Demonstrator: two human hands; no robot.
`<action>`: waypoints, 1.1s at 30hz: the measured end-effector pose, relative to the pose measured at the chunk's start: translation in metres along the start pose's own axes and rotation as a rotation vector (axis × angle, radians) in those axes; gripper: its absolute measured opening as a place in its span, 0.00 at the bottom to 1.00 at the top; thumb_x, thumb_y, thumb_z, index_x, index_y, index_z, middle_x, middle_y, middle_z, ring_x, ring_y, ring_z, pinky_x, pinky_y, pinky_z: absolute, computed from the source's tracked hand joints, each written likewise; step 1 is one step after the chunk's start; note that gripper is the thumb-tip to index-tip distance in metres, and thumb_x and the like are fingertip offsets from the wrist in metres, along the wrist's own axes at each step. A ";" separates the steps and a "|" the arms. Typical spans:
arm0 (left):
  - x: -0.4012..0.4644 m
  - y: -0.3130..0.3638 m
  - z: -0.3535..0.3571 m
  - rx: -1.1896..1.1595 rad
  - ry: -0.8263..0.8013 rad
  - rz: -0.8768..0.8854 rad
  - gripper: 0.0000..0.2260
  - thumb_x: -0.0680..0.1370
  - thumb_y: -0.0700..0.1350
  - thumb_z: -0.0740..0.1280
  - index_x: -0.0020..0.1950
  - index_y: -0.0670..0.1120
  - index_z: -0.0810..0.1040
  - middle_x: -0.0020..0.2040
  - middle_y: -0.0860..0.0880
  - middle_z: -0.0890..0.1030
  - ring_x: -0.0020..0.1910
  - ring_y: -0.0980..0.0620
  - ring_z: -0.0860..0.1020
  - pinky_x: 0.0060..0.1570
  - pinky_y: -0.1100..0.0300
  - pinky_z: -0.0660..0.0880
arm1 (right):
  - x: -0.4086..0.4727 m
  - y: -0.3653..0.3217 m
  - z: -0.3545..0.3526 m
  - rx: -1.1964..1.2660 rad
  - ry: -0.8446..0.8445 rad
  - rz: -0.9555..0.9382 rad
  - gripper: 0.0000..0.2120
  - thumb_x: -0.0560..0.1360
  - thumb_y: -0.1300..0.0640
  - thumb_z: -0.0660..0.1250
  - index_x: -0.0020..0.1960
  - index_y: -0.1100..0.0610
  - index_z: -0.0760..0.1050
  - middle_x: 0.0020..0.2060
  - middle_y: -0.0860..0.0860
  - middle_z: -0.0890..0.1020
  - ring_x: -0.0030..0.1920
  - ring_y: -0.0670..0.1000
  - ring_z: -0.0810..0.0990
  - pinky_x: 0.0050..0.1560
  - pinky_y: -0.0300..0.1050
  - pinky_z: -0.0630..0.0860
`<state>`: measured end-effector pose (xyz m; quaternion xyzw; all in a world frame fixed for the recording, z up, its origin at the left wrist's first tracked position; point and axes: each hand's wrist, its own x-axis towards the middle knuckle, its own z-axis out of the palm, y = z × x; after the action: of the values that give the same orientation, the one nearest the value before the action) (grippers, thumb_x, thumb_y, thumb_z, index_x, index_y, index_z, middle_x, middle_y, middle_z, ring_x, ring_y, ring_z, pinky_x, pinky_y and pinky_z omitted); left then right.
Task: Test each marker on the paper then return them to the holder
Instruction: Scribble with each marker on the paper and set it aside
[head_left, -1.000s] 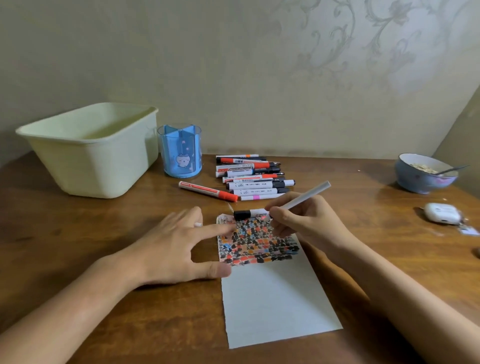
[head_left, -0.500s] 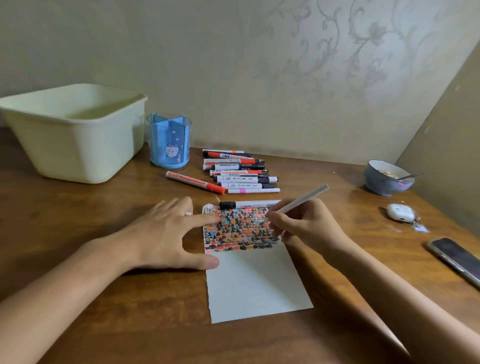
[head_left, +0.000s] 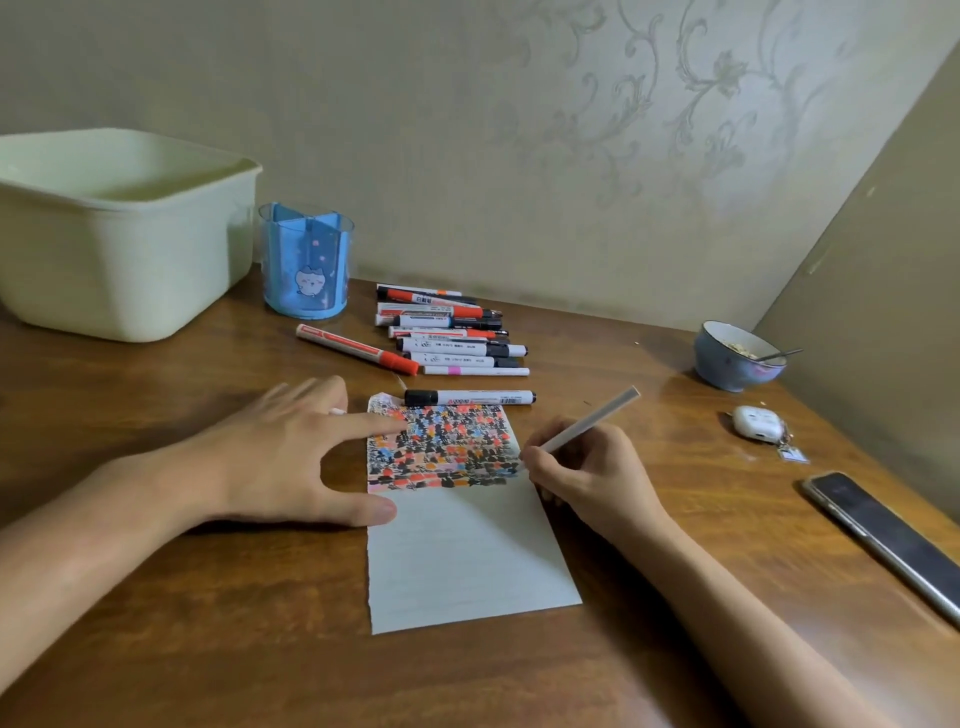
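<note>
Right hand pinches a white marker, tip down at the right edge of the paper beside the coloured test patch; left hand spread, forefinger and thumb pressing the paper's left edge. A black-capped marker lies across the paper's far edge. Marker pile beyond it, blue holder far left on the worktop.

White paper with its top covered in a dense patchwork of black, orange, red and pink dabs. Blue translucent pen holder with a white cat print. Pale green tub. Brown woodgrain table.
</note>
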<state>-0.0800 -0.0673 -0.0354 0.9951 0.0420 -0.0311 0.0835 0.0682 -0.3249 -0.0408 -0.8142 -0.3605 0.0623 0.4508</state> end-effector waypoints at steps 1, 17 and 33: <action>0.000 0.000 0.000 0.004 -0.001 0.001 0.44 0.57 0.85 0.47 0.73 0.76 0.51 0.49 0.62 0.61 0.50 0.61 0.64 0.51 0.62 0.66 | 0.000 0.000 0.000 -0.003 -0.002 0.003 0.04 0.75 0.60 0.71 0.42 0.56 0.81 0.31 0.49 0.83 0.31 0.46 0.81 0.35 0.39 0.78; 0.002 0.000 0.000 -0.034 -0.003 -0.001 0.44 0.57 0.86 0.49 0.73 0.75 0.53 0.50 0.62 0.62 0.50 0.63 0.64 0.44 0.66 0.62 | 0.001 0.001 0.002 -0.142 0.029 -0.037 0.06 0.74 0.59 0.73 0.39 0.50 0.82 0.35 0.48 0.84 0.38 0.47 0.82 0.38 0.38 0.81; 0.001 0.000 -0.001 -0.052 0.003 0.007 0.46 0.56 0.86 0.49 0.74 0.74 0.53 0.49 0.63 0.61 0.51 0.63 0.64 0.47 0.62 0.64 | 0.000 -0.002 0.002 -0.124 -0.001 -0.045 0.09 0.74 0.60 0.72 0.38 0.48 0.80 0.36 0.48 0.85 0.40 0.47 0.82 0.37 0.34 0.78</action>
<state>-0.0790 -0.0673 -0.0345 0.9928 0.0395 -0.0281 0.1094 0.0660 -0.3225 -0.0404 -0.8322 -0.3820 0.0304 0.4007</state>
